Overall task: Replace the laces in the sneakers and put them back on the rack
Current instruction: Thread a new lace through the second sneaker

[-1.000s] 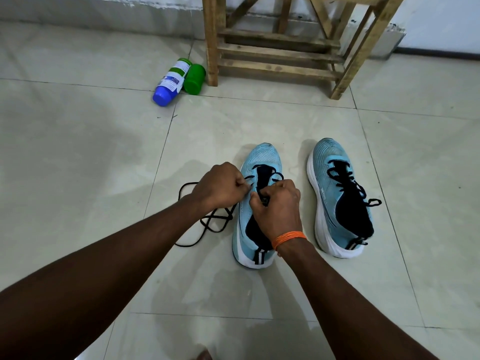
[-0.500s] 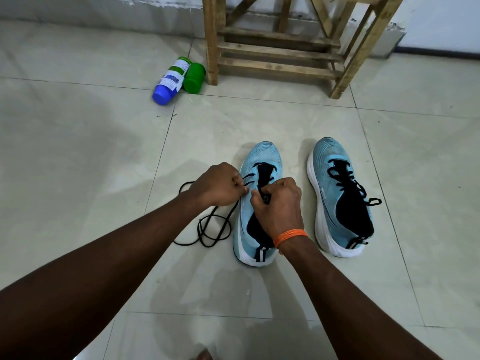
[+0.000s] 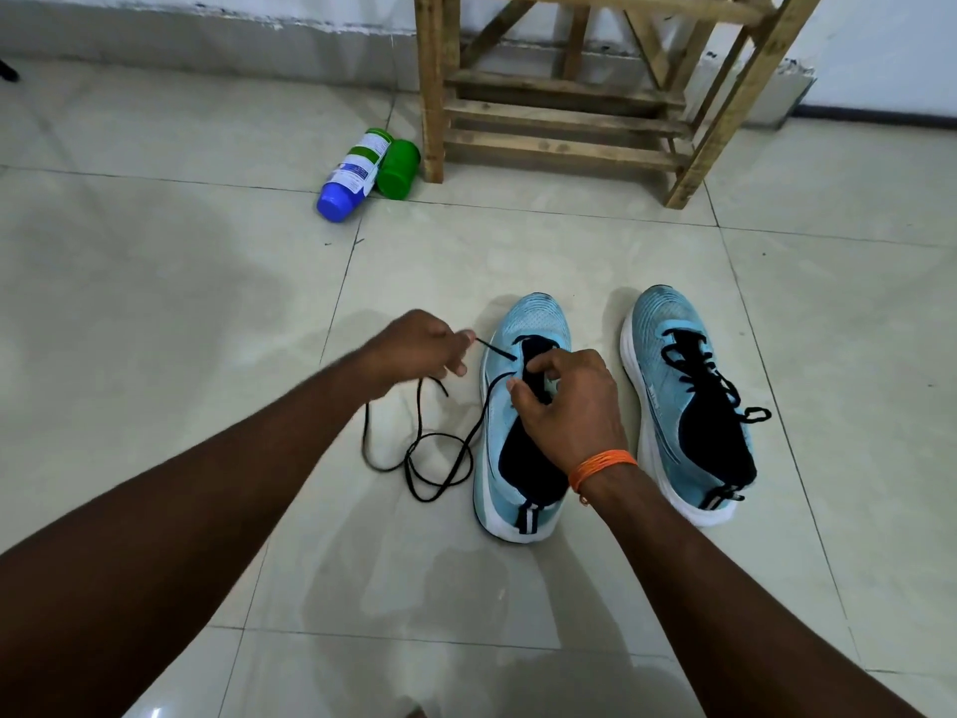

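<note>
Two light blue sneakers stand side by side on the tiled floor. The left sneaker (image 3: 538, 323) has a black lace (image 3: 440, 458) threaded only near its toe, the rest lying in loops on the floor to its left. My left hand (image 3: 422, 347) pinches a stretch of that lace just left of the sneaker, pulled taut from an eyelet. My right hand (image 3: 567, 401), with an orange thread at the wrist, grips the dark tongue of the left sneaker. The right sneaker (image 3: 689, 401) is laced in black. The wooden rack (image 3: 559, 111) stands behind by the wall.
A blue-capped bottle (image 3: 349, 176) lies on the floor beside a green container (image 3: 397, 168), just left of the rack's front leg. A low grey skirting runs along the wall behind.
My left hand has drawn away to the left from the sneaker, pulling the lace out through an eyelet. My right hand stays on the tongue. The loose loops have shifted on the floor.
</note>
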